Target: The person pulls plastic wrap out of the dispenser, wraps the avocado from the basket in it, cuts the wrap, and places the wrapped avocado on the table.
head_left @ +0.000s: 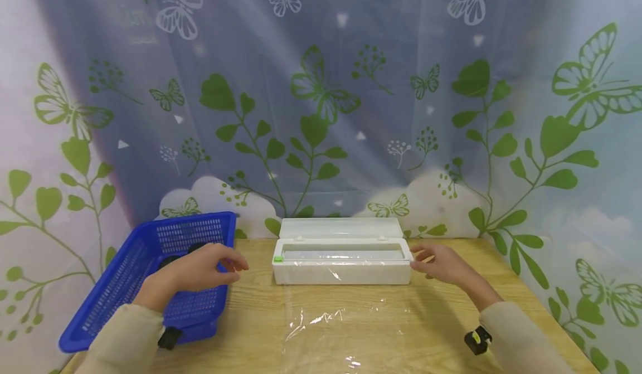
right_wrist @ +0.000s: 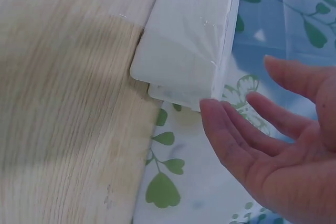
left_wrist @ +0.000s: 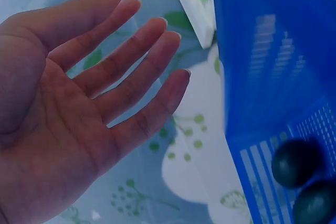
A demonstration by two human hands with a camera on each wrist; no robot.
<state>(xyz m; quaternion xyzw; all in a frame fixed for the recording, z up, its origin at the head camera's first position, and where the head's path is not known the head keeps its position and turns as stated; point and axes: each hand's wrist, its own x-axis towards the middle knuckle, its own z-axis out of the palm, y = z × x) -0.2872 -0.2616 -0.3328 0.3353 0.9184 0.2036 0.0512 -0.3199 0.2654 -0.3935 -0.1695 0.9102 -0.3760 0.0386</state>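
A white cling film dispenser (head_left: pixel 343 275) lies lengthwise at the back of the table, its lid (head_left: pixel 341 228) raised. A green slide cutter (head_left: pixel 278 259) sits at its left end. Clear cling film (head_left: pixel 316 319) runs from the dispenser's front toward me, showing as shiny creases. My right hand (head_left: pixel 440 260) is at the dispenser's right end, fingertips right at its corner and fingers loosely bent. Over the right side of a blue plastic basket (head_left: pixel 116 278), my left hand (head_left: pixel 203 266) holds nothing, its fingers spread in the left wrist view.
Dark, round, smooth things (left_wrist: pixel 295 164) lie in the basket, partly hidden by my left hand in the head view. Behind the wooden table (head_left: pixel 256 335) hangs a curtain (head_left: pixel 381 156) with leaves and butterflies, which also closes in both sides.
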